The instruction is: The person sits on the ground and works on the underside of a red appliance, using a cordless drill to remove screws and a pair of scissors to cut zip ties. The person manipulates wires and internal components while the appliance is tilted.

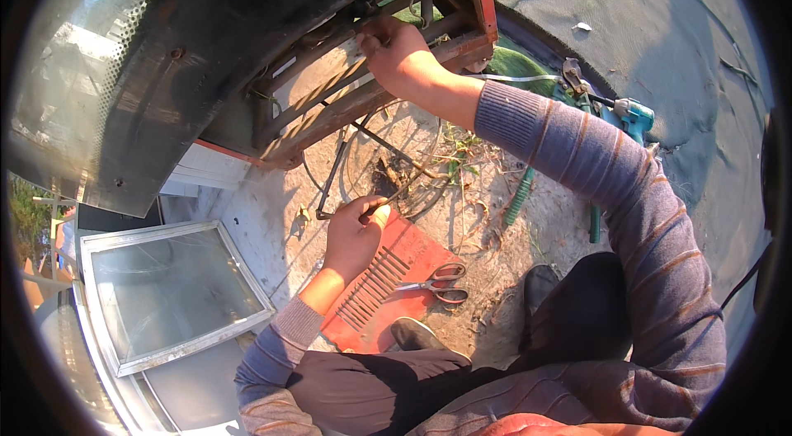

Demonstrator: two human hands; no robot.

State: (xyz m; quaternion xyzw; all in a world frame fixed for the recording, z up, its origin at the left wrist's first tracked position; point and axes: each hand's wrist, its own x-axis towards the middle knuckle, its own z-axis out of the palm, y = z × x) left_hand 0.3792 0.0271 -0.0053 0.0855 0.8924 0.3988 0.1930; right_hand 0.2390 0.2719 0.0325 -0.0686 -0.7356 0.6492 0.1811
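Observation:
My left hand [355,234] is closed around a thin dark bent rod [323,209], above the top edge of a red slotted metal panel [404,254]. The rod forms an angular loop over the dirt below an open-bottomed dark metal cabinet [214,48]. My right hand [402,59] reaches up into the cabinet's frame, fingers bent and pinched beside a rusty crossbar [318,98]. Whatever those fingertips grip is hidden. On the red panel, partly overhanging its edge, lies a pair of scissors [448,283] with dark and orange handles.
At the left stands a white-framed glass pane [173,296]. A teal power tool [634,118] lies at the right on grey sheeting [685,48]. Nearby are a green corrugated hose [518,198] and weeds [462,143]. My shoes [429,335] rest close to the panel.

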